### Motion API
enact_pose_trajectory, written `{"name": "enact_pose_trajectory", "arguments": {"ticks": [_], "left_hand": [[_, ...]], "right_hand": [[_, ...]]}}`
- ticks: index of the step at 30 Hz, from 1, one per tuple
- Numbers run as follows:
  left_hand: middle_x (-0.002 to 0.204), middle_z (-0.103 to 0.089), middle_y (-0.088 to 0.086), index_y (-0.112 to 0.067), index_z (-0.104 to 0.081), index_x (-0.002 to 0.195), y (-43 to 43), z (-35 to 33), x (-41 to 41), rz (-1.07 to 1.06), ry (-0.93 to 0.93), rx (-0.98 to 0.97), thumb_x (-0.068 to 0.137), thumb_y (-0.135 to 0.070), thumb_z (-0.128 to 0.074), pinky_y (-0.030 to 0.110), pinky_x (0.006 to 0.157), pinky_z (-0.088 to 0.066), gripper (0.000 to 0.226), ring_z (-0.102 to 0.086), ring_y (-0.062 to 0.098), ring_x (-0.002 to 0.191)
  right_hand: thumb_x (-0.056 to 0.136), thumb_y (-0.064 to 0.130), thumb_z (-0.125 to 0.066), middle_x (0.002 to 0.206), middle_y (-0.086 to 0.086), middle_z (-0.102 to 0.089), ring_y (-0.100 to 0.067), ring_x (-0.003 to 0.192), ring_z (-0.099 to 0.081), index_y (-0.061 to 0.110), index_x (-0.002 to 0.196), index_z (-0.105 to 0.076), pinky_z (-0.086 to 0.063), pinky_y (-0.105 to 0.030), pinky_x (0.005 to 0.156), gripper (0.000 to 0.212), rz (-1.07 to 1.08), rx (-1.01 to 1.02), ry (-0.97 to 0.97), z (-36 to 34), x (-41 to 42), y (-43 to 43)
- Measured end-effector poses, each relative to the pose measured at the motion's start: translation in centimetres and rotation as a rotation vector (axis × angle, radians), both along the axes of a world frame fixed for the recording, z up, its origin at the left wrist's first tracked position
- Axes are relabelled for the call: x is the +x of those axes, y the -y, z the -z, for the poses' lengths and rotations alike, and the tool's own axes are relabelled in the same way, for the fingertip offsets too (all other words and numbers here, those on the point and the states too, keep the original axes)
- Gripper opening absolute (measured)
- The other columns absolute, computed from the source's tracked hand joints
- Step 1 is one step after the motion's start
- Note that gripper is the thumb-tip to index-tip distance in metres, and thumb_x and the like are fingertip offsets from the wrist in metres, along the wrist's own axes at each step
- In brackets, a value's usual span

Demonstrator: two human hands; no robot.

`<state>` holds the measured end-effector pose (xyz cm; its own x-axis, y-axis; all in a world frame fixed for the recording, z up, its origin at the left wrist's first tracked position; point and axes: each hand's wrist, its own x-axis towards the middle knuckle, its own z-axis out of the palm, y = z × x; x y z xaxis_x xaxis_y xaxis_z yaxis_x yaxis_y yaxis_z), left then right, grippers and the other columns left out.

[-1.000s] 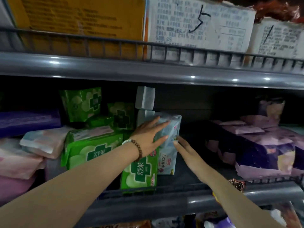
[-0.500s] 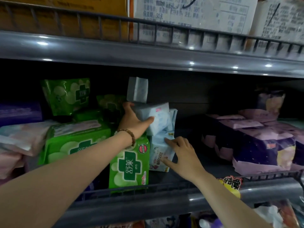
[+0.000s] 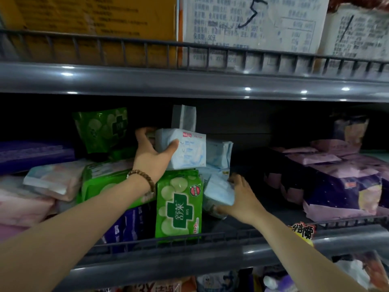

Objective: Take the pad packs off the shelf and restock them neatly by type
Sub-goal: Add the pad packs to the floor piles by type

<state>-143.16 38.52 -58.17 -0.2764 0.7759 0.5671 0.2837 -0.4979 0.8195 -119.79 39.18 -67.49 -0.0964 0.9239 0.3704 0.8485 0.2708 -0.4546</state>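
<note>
My left hand (image 3: 152,153) grips a pale blue and white pad pack (image 3: 186,149), lifted above an upright green pack (image 3: 178,204) at the shelf's front. Lower and to the right, my right hand (image 3: 242,194) holds another pale blue pack (image 3: 217,191), thumb under it and fingers on its right side. A third pale blue pack (image 3: 219,153) lies behind these two. More green packs stand at the back left (image 3: 103,131) and lie flat (image 3: 101,182) under my left wrist.
Pink packs (image 3: 52,180) and purple packs (image 3: 35,153) fill the shelf's left. Dark purple and pink packs (image 3: 336,182) are heaped at the right. A wire rail (image 3: 231,236) runs along the shelf's front edge. Cartons (image 3: 252,24) sit on the shelf above.
My left hand has taken hold of the upper pale blue pack and raised it. My right hand has closed round the lower pale blue pack, tipping it forward.
</note>
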Motion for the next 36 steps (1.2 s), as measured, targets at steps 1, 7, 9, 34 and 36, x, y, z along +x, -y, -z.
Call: {"name": "enact_pose_trajectory", "arguments": {"ticks": [1, 7, 9, 34, 36], "left_hand": [[0.110, -0.053, 0.000, -0.018, -0.031, 0.128, 0.6, -0.1, -0.1, 0.003, 0.022, 0.000, 0.081, -0.025, -0.074, 0.036, 0.093, -0.049, 0.064, -0.058, 0.018, 0.100], [0.098, -0.050, -0.011, -0.018, -0.035, 0.127, 5.2, -0.7, -0.6, 0.049, 0.127, 0.097, 0.083, -0.014, -0.071, 0.007, 0.062, -0.050, 0.056, -0.054, -0.004, 0.082], [0.099, -0.050, -0.009, -0.016, -0.034, 0.131, 7.0, -0.8, -0.4, 0.064, 0.175, 0.107, 0.084, -0.014, -0.069, 0.007, 0.063, -0.050, 0.058, -0.055, -0.002, 0.083], [0.130, -0.034, -0.011, -0.032, -0.030, 0.141, 12.3, 6.7, -0.1, 0.482, -0.159, -0.225, 0.104, -0.026, -0.025, -0.002, 0.088, -0.032, 0.038, -0.042, -0.008, 0.111], [0.121, -0.037, -0.007, -0.028, -0.036, 0.140, 11.6, 7.7, 0.0, 0.452, -0.290, -0.194, 0.103, -0.021, -0.030, 0.004, 0.090, -0.039, 0.038, -0.047, 0.002, 0.111]], "right_hand": [[0.066, 0.040, -0.083, 0.121, 0.003, -0.047, -0.022, 0.116, -0.050, 0.021, 0.125, -0.035, -0.043, -0.031, 0.092, 0.079, 0.017, -0.026, -0.056, 0.0, 0.2, 0.6], [0.066, 0.035, -0.084, 0.101, 0.001, -0.062, -0.017, 0.093, -0.062, 0.023, 0.102, -0.055, -0.049, -0.029, 0.073, 0.048, 0.119, 0.283, -0.770, -2.7, -0.4, 5.6], [0.072, 0.024, -0.083, 0.103, 0.004, -0.060, -0.016, 0.097, -0.062, 0.027, 0.101, -0.049, -0.053, -0.036, 0.081, 0.045, 0.055, 0.315, -1.076, -4.5, -2.1, 7.8], [0.062, 0.055, -0.080, 0.152, -0.012, -0.021, -0.032, 0.138, -0.027, 0.020, 0.152, 0.007, -0.031, -0.045, 0.112, 0.130, 0.164, -0.154, -0.851, -3.3, -7.9, 12.2], [0.053, 0.063, -0.080, 0.154, -0.009, -0.021, -0.030, 0.139, -0.029, 0.023, 0.152, 0.010, -0.031, -0.046, 0.112, 0.139, 0.179, -0.183, -0.885, -2.2, -6.6, 12.2]]}}
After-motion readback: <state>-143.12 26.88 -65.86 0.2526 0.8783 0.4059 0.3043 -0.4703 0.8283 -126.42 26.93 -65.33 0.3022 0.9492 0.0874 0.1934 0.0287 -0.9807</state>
